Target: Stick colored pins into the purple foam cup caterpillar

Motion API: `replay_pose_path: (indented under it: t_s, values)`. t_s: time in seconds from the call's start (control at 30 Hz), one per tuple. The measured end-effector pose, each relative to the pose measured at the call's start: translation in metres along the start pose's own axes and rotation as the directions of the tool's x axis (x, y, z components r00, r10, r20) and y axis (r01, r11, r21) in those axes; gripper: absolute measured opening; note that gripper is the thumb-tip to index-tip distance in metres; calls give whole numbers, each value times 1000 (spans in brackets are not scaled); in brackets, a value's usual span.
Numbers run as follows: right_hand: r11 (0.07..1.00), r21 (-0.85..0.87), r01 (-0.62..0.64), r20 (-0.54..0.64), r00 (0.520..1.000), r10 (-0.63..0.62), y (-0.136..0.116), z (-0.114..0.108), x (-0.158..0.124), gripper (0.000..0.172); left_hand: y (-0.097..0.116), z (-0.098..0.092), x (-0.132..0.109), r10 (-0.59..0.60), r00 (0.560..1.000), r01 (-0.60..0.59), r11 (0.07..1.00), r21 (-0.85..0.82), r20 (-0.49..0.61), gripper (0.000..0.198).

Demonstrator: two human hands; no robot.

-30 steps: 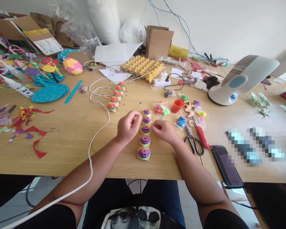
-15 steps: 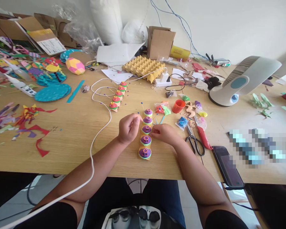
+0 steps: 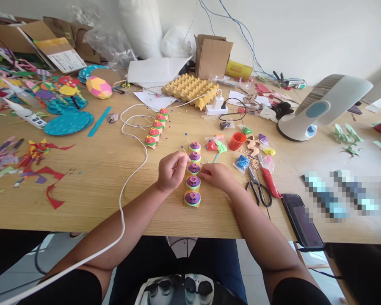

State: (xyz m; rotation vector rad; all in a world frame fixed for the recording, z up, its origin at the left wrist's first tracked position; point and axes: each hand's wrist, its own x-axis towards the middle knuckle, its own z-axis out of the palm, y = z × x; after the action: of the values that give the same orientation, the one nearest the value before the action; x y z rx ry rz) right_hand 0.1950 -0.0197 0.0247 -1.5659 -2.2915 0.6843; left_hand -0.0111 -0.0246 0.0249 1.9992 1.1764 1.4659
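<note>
Between my hands is an egg-carton caterpillar (image 3: 193, 182), a row of yellow cups topped with purple and mint-green clay, with small orange rings and dark dots. Thin blue-tipped sticks (image 3: 186, 137) jut out beside its far end. My left hand (image 3: 173, 171) is closed, with thumb and fingers against the caterpillar's left side near the second and third cups. On the opposite side, my right hand (image 3: 218, 176) has its curled fingers pressed to the third cup. Both sets of fingertips are partly hidden, so any small piece in them cannot be made out.
A red and green caterpillar (image 3: 155, 130) stands farther back on the left. To the right are a red cup (image 3: 237, 141), bagged blue clay (image 3: 242, 162), scissors (image 3: 259, 189), a red-handled cutter (image 3: 270, 180) and a phone (image 3: 302, 220). A white cable (image 3: 123, 212) crosses my left arm.
The purple caterpillar has shifted slightly away from me and its near end sits a little higher in view. Both hands stay against its sides, nearly in the same place.
</note>
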Motion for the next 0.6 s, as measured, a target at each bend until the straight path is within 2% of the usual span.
replay_pose_path:
  t_s: [0.1,0.2,0.27,0.33,0.4,0.43,0.5,0.6]
  values:
    - [999,46,11,-13,1000,-11,4,0,0,23,4,2,0,108,990,-112,993,43,86,29]
    - [963,270,16,-72,997,3,6,0,0,32,8,5,1,261,942,-285,954,94,212,16]
    - [836,548,-16,-99,992,84,4,-2,0,44,9,7,1,328,906,-374,916,143,267,13]
    - [610,791,-55,-62,984,169,-1,-4,-1,56,9,9,2,361,887,-425,883,202,287,14]
    - [407,910,-83,1,980,198,-7,-7,-2,64,8,10,2,366,886,-438,862,254,285,15]
    - [342,935,-94,28,981,193,-10,-8,-3,66,8,11,2,362,891,-433,859,273,275,15]
    - [272,956,-112,66,983,173,-13,-9,-4,68,8,11,3,349,902,-416,860,296,255,14]
    - [217,970,-110,79,986,147,-14,-10,-5,69,9,11,4,335,909,-402,861,311,248,14]
